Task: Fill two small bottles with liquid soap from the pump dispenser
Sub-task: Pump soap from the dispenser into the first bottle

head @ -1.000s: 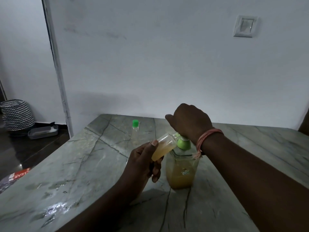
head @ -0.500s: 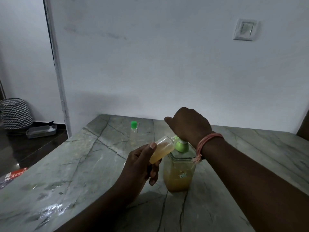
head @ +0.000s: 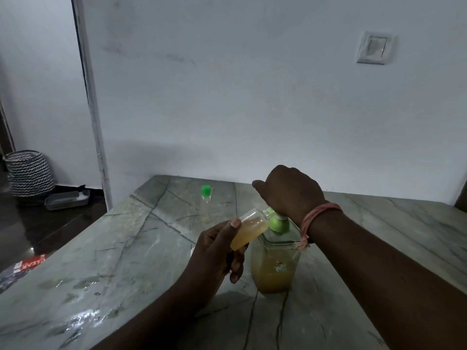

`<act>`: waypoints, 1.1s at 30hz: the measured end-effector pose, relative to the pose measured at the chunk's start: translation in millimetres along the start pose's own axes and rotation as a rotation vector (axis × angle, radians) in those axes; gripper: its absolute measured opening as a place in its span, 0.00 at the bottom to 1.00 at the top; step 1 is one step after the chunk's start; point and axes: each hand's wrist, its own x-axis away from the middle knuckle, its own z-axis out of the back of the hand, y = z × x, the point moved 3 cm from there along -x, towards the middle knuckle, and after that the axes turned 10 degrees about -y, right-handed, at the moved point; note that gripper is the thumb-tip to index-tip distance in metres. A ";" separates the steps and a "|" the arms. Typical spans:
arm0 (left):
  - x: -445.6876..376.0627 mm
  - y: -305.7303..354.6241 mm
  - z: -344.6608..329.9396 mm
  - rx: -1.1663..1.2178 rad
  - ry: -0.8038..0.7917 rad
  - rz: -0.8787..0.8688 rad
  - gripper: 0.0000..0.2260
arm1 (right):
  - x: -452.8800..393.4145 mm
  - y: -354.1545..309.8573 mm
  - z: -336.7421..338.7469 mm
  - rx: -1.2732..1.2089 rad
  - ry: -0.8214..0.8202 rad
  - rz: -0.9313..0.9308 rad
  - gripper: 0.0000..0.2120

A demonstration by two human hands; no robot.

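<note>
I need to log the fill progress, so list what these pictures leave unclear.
- Pump nozzle tip and the held small bottle's mouth: head view, covered by the right hand, so no soap flow is visible.
- Pump dispenser top: under that same hand.
- Capped bottle further back: too small and dim to judge its fill level.
- Held bottle's base: wrapped by the left hand.

Pump dispenser (head: 275, 263) on table (head: 126, 248), tilted small bottle (head: 249, 232) at its left, capped bottle (head: 206, 198) behind.
</note>
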 end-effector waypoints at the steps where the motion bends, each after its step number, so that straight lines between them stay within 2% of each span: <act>1: 0.2 0.0 -0.5 -0.001 0.002 0.003 0.15 | -0.1 -1.6 3.1 0.020 -0.004 0.009 0.20; 5: 0.6 0.3 0.2 -0.002 0.009 0.004 0.15 | -2.3 -7.2 10.3 0.112 0.053 0.050 0.21; 9: 0.5 -2.4 1.8 -0.003 0.015 -0.002 0.16 | -0.9 -2.0 -0.8 -0.031 0.003 -0.011 0.21; 17: 1.7 -0.2 -0.6 -0.005 0.012 0.004 0.15 | -4.4 -5.9 5.9 0.091 -0.018 0.043 0.20; 21: 0.7 -0.3 0.1 -0.015 0.009 -0.011 0.15 | -4.9 1.6 -3.0 -0.048 -0.016 -0.003 0.21; 25: 1.3 -0.4 -0.5 -0.002 0.012 -0.015 0.16 | -3.5 2.8 -2.6 -0.043 -0.058 -0.014 0.21; 30: 1.7 1.5 -1.1 0.005 0.006 -0.014 0.15 | -2.7 -5.2 7.9 0.057 0.005 0.026 0.20; 33: 1.0 -0.7 1.5 -0.012 0.003 -0.012 0.16 | -0.8 0.3 0.6 -0.083 0.043 -0.022 0.20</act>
